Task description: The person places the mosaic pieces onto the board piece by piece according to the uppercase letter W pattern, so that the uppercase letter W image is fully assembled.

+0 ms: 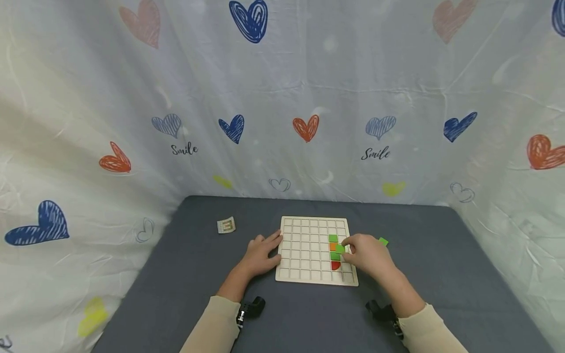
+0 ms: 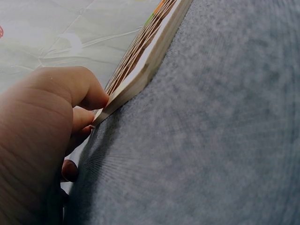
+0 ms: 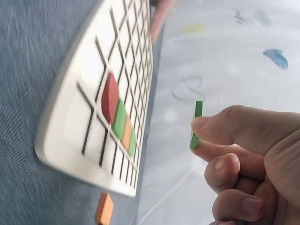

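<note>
A pale wooden board (image 1: 304,249) with a grid of square cells lies on the table. My left hand (image 1: 258,256) rests at its left edge, fingers spread; in the left wrist view the thumb (image 2: 96,96) touches the edge. Between thumb and forefinger, my right hand (image 1: 372,256) pinches a thin green square tile (image 3: 198,110) above the board's right side. Below it, one column holds a green tile (image 1: 333,238), an orange tile (image 1: 332,246), another green tile (image 1: 335,256) and a red rounded piece (image 1: 336,265). The held tile partly overlaps these in the head view.
A loose green tile (image 1: 383,241) lies on the grey table (image 1: 309,318) just beyond my right hand. An orange tile (image 3: 104,208) lies off the board in the right wrist view. A small printed card (image 1: 226,225) sits back left. Heart-patterned curtains surround the table.
</note>
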Motion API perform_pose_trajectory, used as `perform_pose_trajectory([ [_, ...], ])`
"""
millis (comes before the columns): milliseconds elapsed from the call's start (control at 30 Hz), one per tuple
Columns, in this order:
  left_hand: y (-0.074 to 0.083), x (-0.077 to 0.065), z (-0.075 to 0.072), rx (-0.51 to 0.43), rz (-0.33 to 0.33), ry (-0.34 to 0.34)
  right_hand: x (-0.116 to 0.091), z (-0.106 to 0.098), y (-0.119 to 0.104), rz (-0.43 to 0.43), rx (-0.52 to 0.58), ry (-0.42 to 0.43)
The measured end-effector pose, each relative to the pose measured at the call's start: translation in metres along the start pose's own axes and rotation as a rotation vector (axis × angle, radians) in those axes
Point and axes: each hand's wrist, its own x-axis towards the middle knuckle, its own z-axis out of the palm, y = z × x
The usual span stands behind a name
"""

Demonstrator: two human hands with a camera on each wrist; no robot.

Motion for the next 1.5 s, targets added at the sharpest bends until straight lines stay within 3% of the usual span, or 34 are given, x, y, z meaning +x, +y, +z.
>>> perform_pose_trajectory([
  [233, 0.0, 0.0, -0.001, -0.005, 0.001, 0.002, -0.004, 0.015, -0.013, -0.067, 0.022, -0.013],
  [600, 0.0, 0.0, -0.001, 0.004, 0.0, 0.001, -0.002, 0.036, -0.01, -0.109, -0.005, -0.058],
  [1000, 0.001, 0.0, -0.001, 0.014, -0.011, -0.001, 0.003, 0.049, -0.005, -0.075, 0.024, -0.095],
  [1500, 0.001, 0.0, -0.001, 0.013, -0.015, -0.016, 0.005, 0.049, 0.003, -0.066, 0.074, -0.116],
])
